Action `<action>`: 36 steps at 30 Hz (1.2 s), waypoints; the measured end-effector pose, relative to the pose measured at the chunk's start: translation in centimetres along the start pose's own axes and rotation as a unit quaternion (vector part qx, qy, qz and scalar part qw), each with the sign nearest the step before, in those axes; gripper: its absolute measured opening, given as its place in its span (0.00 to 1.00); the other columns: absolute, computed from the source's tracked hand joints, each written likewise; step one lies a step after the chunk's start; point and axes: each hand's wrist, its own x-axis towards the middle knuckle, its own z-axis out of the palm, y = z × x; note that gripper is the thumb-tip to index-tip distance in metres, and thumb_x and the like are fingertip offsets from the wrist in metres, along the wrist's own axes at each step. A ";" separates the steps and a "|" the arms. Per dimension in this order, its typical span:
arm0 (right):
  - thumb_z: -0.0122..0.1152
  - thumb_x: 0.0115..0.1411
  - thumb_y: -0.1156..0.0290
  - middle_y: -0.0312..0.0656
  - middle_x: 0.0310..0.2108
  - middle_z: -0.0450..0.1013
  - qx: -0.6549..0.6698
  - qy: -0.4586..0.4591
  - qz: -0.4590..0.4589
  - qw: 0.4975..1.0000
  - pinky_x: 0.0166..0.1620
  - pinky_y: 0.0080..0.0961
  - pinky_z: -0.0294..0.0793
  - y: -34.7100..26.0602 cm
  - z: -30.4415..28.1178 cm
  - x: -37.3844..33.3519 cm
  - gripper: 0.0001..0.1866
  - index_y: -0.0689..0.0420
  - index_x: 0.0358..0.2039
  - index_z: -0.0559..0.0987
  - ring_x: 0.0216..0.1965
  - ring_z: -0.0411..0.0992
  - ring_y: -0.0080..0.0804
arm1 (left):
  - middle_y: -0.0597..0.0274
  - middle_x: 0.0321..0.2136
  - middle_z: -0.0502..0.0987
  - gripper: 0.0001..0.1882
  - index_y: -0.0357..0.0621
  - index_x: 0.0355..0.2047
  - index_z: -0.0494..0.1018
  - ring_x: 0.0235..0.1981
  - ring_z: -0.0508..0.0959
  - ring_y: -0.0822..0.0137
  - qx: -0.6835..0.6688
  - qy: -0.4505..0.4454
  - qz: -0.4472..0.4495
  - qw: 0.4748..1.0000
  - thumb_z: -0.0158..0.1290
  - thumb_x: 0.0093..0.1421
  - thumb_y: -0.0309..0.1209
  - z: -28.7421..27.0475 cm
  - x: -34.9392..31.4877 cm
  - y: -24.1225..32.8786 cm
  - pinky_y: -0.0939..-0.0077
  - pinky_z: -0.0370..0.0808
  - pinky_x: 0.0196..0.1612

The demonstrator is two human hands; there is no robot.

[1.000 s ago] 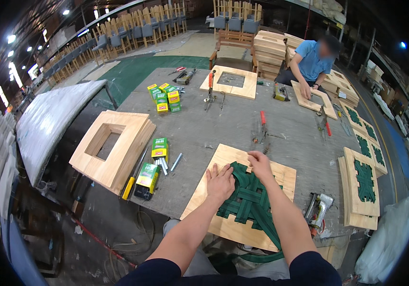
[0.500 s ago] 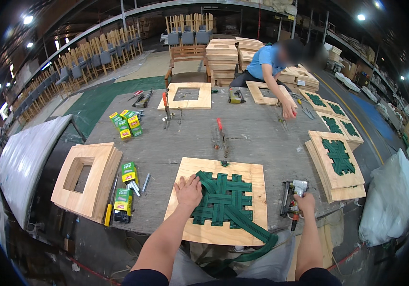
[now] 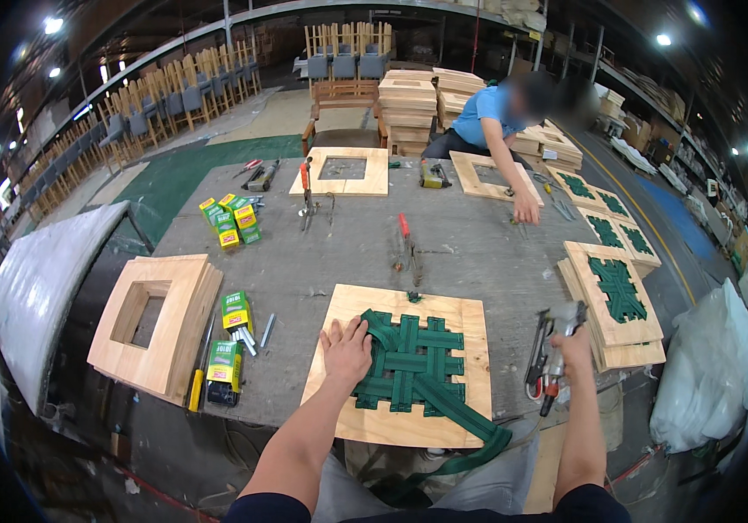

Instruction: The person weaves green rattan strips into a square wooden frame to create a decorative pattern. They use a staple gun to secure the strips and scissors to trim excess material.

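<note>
On the counter (image 3: 356,248), the left hand (image 3: 348,353) lies spread beside green webbing (image 3: 406,362) — lifting could let it slip; the right hand (image 3: 574,350) grips a staple gun (image 3: 553,366).

Fisheye view from the head, downward and forward over the table (image 3: 352,248)

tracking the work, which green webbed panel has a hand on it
The front-middle webbed panel, under the left hand; the other webbed panels lie untouched at right.
</note>
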 end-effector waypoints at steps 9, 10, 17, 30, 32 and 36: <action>0.75 0.57 0.69 0.36 0.33 0.76 0.097 -0.293 -0.002 0.951 0.25 0.26 0.71 -17.4 6.0 -3.1 0.19 0.57 0.46 0.78 0.23 0.71 0.24 | 0.71 0.71 0.63 0.26 0.57 0.69 0.67 0.73 0.56 0.44 -0.005 0.032 0.003 0.999 0.41 0.74 0.46 0.6 -0.1 -0.6 0.35 0.47 0.73; 0.75 0.58 0.69 0.37 0.34 0.76 0.079 -0.324 -0.011 0.943 0.26 0.27 0.71 -18.1 8.9 -3.8 0.19 0.58 0.47 0.78 0.23 0.72 0.25 | 0.71 0.71 0.63 0.26 0.57 0.68 0.67 0.73 0.57 0.44 -0.006 0.034 0.003 0.999 0.41 0.74 0.46 0.6 -0.1 -0.7 0.35 0.47 0.73; 0.72 0.62 0.66 0.40 0.36 0.77 -0.068 -0.492 0.029 0.868 0.21 0.25 0.70 -17.3 26.5 -6.8 0.19 0.62 0.49 0.77 0.20 0.71 0.24 | 0.70 0.70 0.64 0.25 0.58 0.68 0.67 0.73 0.57 0.44 -0.017 0.021 0.005 1.000 0.42 0.74 0.46 0.5 0.1 -0.7 0.34 0.48 0.73; 0.73 0.62 0.61 0.39 0.30 0.75 -0.127 -0.476 0.052 0.869 0.20 0.28 0.68 -13.7 33.0 -5.7 0.20 0.64 0.42 0.78 0.19 0.70 0.25 | 0.67 0.68 0.66 0.24 0.54 0.65 0.70 0.71 0.59 0.43 -0.033 0.050 0.013 0.998 0.45 0.73 0.45 0.9 0.0 -1.1 0.32 0.51 0.71; 0.73 0.62 0.62 0.39 0.30 0.76 -0.129 -0.485 0.060 0.863 0.20 0.28 0.68 -13.7 33.0 -5.5 0.19 0.64 0.41 0.78 0.19 0.70 0.25 | 0.67 0.68 0.66 0.24 0.54 0.65 0.70 0.71 0.59 0.43 -0.028 0.047 0.012 0.998 0.45 0.73 0.45 0.9 0.2 -1.0 0.32 0.51 0.71; 0.72 0.62 0.64 0.38 0.29 0.75 -0.140 -0.488 0.061 0.859 0.20 0.28 0.68 -13.7 33.4 -5.7 0.16 0.63 0.40 0.78 0.19 0.70 0.25 | 0.63 0.69 0.65 0.24 0.55 0.65 0.70 0.71 0.59 0.43 -0.028 0.043 0.010 0.999 0.46 0.72 0.45 0.8 0.2 -1.3 0.33 0.51 0.71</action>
